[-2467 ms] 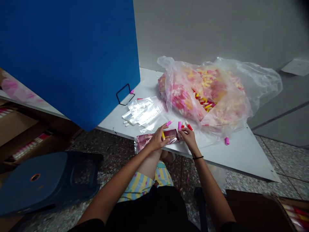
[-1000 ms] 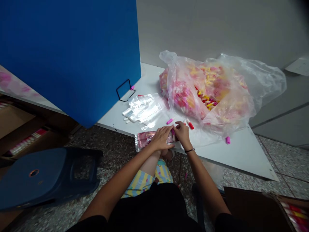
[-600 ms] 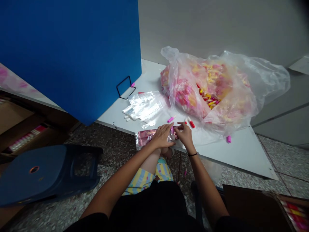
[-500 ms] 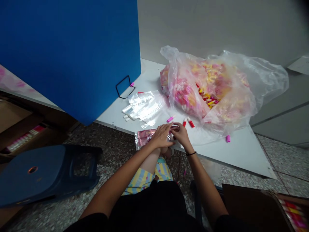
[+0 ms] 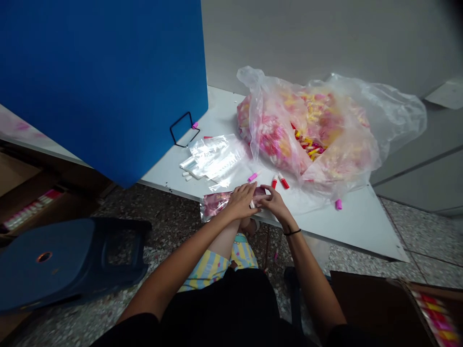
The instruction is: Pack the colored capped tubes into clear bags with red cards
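Note:
A small pink printed pouch (image 5: 216, 204) lies at the near edge of the white table (image 5: 354, 226). My left hand (image 5: 243, 201) rests flat on the pouch and presses it down, fingers stretched out. My right hand (image 5: 275, 203) pinches the pouch's right end, fingers closed on it. Just beyond my hands lie a pink tube (image 5: 252, 176) and two red-capped tubes (image 5: 281, 181).
A large clear bag (image 5: 318, 130) full of pink, yellow and red tubes sits behind. A stack of clear sleeves (image 5: 213, 159) lies at the left, by a blue divider panel (image 5: 104, 82) on a wire foot. A dark stool (image 5: 68, 262) stands at my left, a cardboard box (image 5: 430, 313) at right.
The loose tubes that my right hand held at the pouch's opening have gone inside. Both hands have closed in over the pouch's right end. The view has shifted slightly.

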Demonstrator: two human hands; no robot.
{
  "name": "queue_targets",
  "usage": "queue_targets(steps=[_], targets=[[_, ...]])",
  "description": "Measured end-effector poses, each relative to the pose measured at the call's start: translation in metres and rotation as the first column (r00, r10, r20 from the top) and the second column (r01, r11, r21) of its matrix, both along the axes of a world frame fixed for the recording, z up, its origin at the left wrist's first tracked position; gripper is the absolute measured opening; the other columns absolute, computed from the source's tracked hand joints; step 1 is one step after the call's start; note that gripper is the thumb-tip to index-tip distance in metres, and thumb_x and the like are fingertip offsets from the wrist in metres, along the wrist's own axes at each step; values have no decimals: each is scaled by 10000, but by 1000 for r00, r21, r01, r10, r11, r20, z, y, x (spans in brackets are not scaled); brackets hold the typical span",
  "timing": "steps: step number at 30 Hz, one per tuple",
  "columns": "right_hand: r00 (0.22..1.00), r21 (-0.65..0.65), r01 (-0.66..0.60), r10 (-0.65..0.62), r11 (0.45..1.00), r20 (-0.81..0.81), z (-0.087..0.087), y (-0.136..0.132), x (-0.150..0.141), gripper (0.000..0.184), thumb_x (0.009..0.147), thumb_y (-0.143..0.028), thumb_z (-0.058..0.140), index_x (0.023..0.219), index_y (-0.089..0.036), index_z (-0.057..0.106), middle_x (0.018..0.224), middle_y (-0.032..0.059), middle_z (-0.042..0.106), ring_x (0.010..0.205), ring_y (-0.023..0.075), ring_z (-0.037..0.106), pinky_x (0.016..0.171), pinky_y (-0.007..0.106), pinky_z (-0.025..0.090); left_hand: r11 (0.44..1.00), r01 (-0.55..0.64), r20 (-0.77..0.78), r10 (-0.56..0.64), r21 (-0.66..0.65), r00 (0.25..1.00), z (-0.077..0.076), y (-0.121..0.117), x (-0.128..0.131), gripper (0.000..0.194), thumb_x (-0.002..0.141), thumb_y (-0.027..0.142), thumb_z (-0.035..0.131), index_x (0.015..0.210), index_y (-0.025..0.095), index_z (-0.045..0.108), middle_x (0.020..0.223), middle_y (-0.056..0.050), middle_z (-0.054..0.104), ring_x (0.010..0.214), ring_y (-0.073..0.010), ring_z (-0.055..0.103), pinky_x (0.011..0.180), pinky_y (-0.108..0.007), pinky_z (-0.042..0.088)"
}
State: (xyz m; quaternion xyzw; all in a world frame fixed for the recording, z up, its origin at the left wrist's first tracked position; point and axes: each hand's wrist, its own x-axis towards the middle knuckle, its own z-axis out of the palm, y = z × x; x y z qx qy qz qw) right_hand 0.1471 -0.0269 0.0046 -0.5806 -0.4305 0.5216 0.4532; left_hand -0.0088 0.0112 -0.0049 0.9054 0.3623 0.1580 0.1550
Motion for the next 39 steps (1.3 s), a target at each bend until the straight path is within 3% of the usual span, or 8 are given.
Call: queue_targets(steps=[7,13,19,24,26,31,36,39], targets=[[991,94,106,-112,990,67,-18,2,-14,354,613,-257,564,954,-172,522,573,-42,619,456,118,573,492,245,487,997,-63,-328,47,-41,944,23,-6,15,891,696,541,590,1395,69,302,1492,-178,235,1380,-374,141,1097,-562,130],[969,91,-3,-20,996,248,-4,9,6,404,711,-251,459,1104,-167,498,655,-3,635,524,155,606,532,291,503,993,-88,-187,73,-73,980,14,-9,12,1017,611,614,647,1392,66,295,1488,-208,223,1383,-383,122,1091,-577,142],[487,344,-10,-296,939,822,13,37,49,388,756,-124,392,1099,-115,575,996,154,618,894,230,596,792,354,448,997,-71,-14,71,-3,997,-3,-10,3,977,659,599,620,1426,144,220,1484,-154,268,1370,-331,202,1101,-528,152],[430,197,23,-187,980,883,7,54,45,331,735,-150,467,1035,-56,568,898,180,623,870,268,587,757,372,443,998,-54,77,52,18,996,-5,-10,-1,1006,653,568,644,1435,143,177,1472,-149,291,1348,-303,254,1103,-483,175],[480,180,17,-166,983,862,8,53,40,370,706,-129,470,1063,-74,548,773,114,625,773,235,596,710,351,456,999,-50,110,48,19,993,-4,-11,-3,1018,645,538,664,1437,142,161,1462,-147,310,1340,-290,268,1101,-469,187],[944,233,61,-132,971,303,24,31,31,380,743,-308,507,1092,-161,539,753,17,625,607,143,598,602,307,512,999,-45,167,46,-9,985,-1,-12,-5,1054,621,518,695,1440,156,139,1445,-143,335,1321,-285,297,1089,-467,210],[953,256,278,-232,926,-197,33,11,21,380,724,-384,562,1035,-167,546,944,95,676,637,126,624,633,294,524,994,-79,277,98,-77,956,1,-12,-8,967,680,493,654,1437,211,122,1425,-128,373,1305,-281,338,1098,-525,154],[945,202,297,-257,933,-200,28,7,18,353,673,-398,626,936,-176,546,800,69,677,560,130,598,532,270,492,986,-85,397,135,-140,908,0,-9,-12,840,746,377,587,1432,228,126,1411,-105,400,1293,-252,360,1091,-489,207]])
